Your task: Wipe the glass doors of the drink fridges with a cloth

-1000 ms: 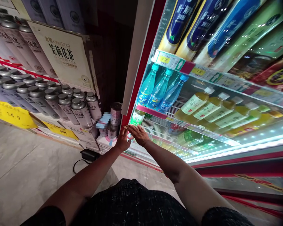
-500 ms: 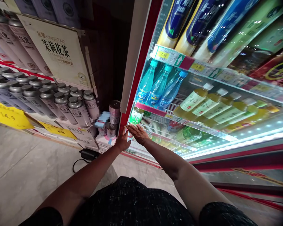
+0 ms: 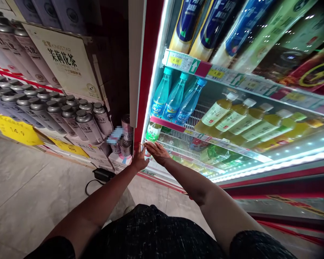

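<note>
My left hand (image 3: 140, 159) is at the red door frame (image 3: 138, 138) of a lit drinks cooler, thumb apart from the fingers. My right hand (image 3: 157, 152) reaches over the cooler's lower front edge with its fingers stretched out flat, their tips close to the left hand. Just beyond the fingertips stands a bottle with a green label (image 3: 152, 132) on a lower rack. Part of a small red-and-white item shows between the hands; I cannot make out what it is, nor whether either hand touches it.
Blue bottles (image 3: 172, 99) and yellow tea bottles (image 3: 216, 113) fill the shelf above. To the left stand stacked pink cans (image 3: 88, 126), a cardboard box (image 3: 63, 61) and yellow price signs (image 3: 16, 129). A black pouch (image 3: 104, 175) lies on the tiled floor.
The view has shifted slightly, so the cooler frame and its bottles appear farther left. Both hands keep almost the same place and pose.
</note>
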Action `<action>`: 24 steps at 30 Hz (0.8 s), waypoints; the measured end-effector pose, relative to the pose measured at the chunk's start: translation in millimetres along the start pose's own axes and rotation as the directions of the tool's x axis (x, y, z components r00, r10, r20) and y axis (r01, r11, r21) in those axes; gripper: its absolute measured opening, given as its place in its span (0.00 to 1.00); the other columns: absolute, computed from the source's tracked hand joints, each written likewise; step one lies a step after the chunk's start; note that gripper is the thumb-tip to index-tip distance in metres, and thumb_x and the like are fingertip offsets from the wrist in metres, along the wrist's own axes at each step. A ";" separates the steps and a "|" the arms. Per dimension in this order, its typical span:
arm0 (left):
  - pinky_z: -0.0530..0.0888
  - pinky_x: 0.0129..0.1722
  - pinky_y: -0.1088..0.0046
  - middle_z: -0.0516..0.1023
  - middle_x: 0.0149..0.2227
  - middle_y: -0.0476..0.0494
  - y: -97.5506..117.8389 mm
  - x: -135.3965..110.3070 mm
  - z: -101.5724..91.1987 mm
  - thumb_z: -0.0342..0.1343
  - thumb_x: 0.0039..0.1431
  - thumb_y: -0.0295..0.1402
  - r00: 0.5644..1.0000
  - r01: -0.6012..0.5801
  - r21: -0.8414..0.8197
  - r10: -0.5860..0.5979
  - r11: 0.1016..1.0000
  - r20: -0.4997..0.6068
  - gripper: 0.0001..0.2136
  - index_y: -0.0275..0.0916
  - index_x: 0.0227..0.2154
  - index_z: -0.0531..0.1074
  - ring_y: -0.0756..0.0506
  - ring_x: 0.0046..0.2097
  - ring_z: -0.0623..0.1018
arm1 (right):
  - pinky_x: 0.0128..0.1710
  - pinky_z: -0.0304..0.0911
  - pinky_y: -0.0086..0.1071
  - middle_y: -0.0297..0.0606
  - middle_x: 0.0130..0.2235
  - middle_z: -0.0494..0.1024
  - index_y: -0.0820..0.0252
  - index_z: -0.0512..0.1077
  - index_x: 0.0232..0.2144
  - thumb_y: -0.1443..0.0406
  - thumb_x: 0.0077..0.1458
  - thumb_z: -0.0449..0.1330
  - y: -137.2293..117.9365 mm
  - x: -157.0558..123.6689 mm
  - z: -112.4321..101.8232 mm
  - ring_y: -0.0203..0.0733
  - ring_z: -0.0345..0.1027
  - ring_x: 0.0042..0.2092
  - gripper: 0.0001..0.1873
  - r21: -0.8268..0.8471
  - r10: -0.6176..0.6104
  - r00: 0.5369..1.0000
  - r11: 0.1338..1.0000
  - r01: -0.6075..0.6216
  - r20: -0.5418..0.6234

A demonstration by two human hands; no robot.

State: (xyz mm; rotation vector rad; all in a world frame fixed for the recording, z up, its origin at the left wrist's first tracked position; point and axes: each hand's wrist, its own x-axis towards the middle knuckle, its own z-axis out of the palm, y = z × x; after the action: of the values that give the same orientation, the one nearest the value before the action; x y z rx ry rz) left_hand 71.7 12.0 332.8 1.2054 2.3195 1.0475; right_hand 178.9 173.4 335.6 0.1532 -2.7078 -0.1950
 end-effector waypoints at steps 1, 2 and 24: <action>0.61 0.71 0.49 0.41 0.76 0.25 0.7 -0.7 1.8 0.61 0.52 0.32 1.000 -0.004 -0.004 0.004 1.000 -0.012 0.41 0.31 0.69 0.56 0.29 0.75 0.53 | 0.72 0.58 0.42 0.36 0.72 0.63 0.53 0.35 0.76 0.75 0.68 0.47 2.1 -2.9 -2.3 0.41 0.59 0.71 0.41 0.000 0.002 1.000 1.000 -0.002 -0.004; 0.61 0.72 0.50 0.41 0.76 0.26 1.6 -1.6 3.5 0.61 0.52 0.32 1.000 -0.010 -0.009 0.010 1.000 -0.024 0.42 0.32 0.70 0.54 0.30 0.75 0.53 | 0.73 0.56 0.42 0.35 0.72 0.62 0.53 0.36 0.76 0.75 0.68 0.47 3.9 -6.6 -4.7 0.40 0.58 0.72 0.40 -0.004 0.005 1.000 1.000 -0.005 -0.009; 0.53 0.73 0.49 0.40 0.76 0.21 43.7 1.8 19.2 0.59 0.51 0.28 0.992 -0.019 0.001 0.019 1.000 -0.123 0.49 0.30 0.73 0.41 0.31 0.76 0.41 | 0.70 0.58 0.35 0.28 0.69 0.68 0.50 0.42 0.75 0.75 0.69 0.48 21.6 -66.6 -23.5 0.37 0.66 0.67 0.39 -0.044 0.000 0.998 0.999 -0.003 -0.069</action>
State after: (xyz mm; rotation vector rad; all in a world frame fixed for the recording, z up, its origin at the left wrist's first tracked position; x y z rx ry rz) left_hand 106.5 38.6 351.9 1.1968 2.4039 1.1585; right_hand 247.4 201.0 333.6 0.1418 -2.6322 -0.2448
